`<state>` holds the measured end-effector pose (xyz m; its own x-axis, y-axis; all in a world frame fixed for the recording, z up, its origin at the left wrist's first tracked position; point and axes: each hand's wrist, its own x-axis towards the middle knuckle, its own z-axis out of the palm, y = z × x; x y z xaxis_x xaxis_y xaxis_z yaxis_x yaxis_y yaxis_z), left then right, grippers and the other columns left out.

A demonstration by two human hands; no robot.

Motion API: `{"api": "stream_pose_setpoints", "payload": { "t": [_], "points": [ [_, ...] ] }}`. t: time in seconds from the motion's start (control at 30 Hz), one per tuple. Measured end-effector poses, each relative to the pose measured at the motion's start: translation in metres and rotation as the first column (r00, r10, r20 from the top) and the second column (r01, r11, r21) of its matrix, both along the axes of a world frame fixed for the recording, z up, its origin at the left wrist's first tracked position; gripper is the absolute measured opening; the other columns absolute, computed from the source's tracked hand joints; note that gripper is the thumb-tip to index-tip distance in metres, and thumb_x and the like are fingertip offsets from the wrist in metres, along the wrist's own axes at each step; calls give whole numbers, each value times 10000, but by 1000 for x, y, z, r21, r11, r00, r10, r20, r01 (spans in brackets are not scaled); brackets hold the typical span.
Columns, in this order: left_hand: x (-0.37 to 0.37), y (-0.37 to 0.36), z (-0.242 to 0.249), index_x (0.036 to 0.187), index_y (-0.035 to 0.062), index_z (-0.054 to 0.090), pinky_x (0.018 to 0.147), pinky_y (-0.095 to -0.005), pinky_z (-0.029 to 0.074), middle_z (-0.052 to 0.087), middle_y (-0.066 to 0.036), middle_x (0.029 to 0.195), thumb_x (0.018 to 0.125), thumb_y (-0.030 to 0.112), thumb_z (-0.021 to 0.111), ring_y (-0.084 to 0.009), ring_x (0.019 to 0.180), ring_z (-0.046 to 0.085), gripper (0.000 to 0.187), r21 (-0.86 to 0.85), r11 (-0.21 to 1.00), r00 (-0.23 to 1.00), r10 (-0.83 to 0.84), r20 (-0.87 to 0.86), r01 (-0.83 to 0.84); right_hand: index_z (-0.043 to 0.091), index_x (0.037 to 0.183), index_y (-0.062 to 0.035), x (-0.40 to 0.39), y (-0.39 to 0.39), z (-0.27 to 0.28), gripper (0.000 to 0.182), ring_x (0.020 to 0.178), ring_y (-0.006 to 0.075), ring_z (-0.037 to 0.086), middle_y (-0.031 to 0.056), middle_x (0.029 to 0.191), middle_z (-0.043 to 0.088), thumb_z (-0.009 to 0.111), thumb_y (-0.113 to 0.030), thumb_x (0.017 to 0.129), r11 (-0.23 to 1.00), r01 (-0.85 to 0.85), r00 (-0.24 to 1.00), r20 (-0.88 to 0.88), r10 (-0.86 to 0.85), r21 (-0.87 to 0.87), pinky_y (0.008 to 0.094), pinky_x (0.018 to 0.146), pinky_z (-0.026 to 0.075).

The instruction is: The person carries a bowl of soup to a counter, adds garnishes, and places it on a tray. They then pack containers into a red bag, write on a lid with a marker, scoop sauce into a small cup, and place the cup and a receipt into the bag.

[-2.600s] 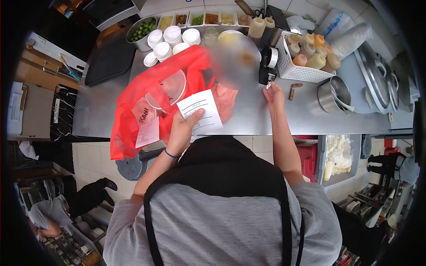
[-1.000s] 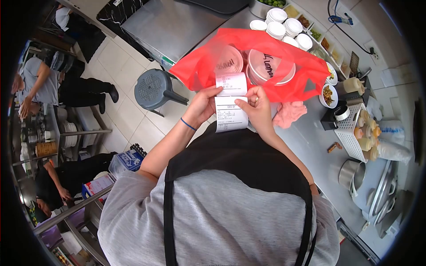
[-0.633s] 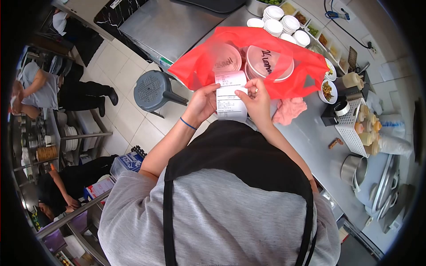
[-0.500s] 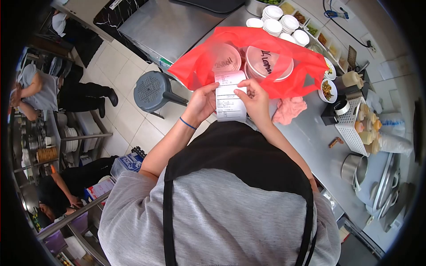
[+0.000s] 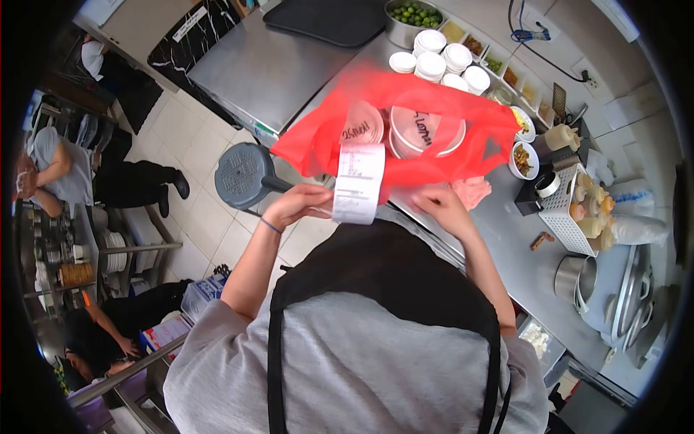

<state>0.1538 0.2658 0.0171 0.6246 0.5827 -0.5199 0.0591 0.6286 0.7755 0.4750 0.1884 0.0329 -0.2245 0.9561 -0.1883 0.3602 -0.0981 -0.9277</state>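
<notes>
My left hand (image 5: 298,205) is closed on the lower left edge of a long printed paper receipt (image 5: 358,184), which curves in front of my apron. My right hand (image 5: 442,210) is off the receipt, its fingers curled beside the lower edge of a red plastic bag (image 5: 325,155). Whether anything is between those fingers cannot be made out. The bag lies on the steel counter with its mouth spread. In it sit round lidded containers, a smaller one (image 5: 363,124) and a larger one (image 5: 431,132), both with black handwriting. A pink cloth (image 5: 471,192) lies just beyond my right hand.
White lidded cups (image 5: 431,66) are stacked behind the bag near a pot of green limes (image 5: 413,14). Rightward are a white basket of bottles (image 5: 571,206) and a steel pot (image 5: 576,278). A grey stool (image 5: 244,173) stands left; co-workers (image 5: 61,166) are farther left.
My right hand has let go of the receipt and moved right. My left hand has shifted left and down with the receipt, which now bends. The view has tilted slightly.
</notes>
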Motion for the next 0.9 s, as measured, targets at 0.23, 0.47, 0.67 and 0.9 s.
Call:
{"api": "stream_pose_setpoints", "payload": {
  "t": [0.23,0.47,0.67,0.9],
  "points": [
    [1,68,-40,1135,16,492,692,-306,510,580,-85,1052,850,157,511,-183,914,581,319,268,763,804,587,96,-589,544,1008,30,66,9,-40,242,734,149,571,74,863,597,514,-137,835,861,487,857,-113,-504,-146,269,650,468],
    [24,121,-77,1159,23,474,722,-334,500,555,-93,1088,834,240,547,-210,930,573,397,181,836,834,448,321,-519,493,1130,-41,31,87,-53,335,909,170,568,80,1046,573,547,-112,807,785,543,606,-507,-613,-299,305,749,481],
    [13,142,-77,1161,24,475,725,-331,496,553,-95,1089,828,269,558,-212,933,570,422,235,874,889,354,289,-425,544,1107,-8,55,71,1,309,945,153,558,88,1079,581,558,-131,824,850,527,824,-253,-507,15,277,811,448],
    [-52,161,-67,1164,26,475,729,-328,490,552,-97,1090,820,302,571,-215,937,567,452,432,738,843,526,111,-518,631,948,-24,231,-13,85,190,790,121,587,72,874,641,613,-105,777,741,557,732,200,-651,376,263,713,467]
  ]
}}
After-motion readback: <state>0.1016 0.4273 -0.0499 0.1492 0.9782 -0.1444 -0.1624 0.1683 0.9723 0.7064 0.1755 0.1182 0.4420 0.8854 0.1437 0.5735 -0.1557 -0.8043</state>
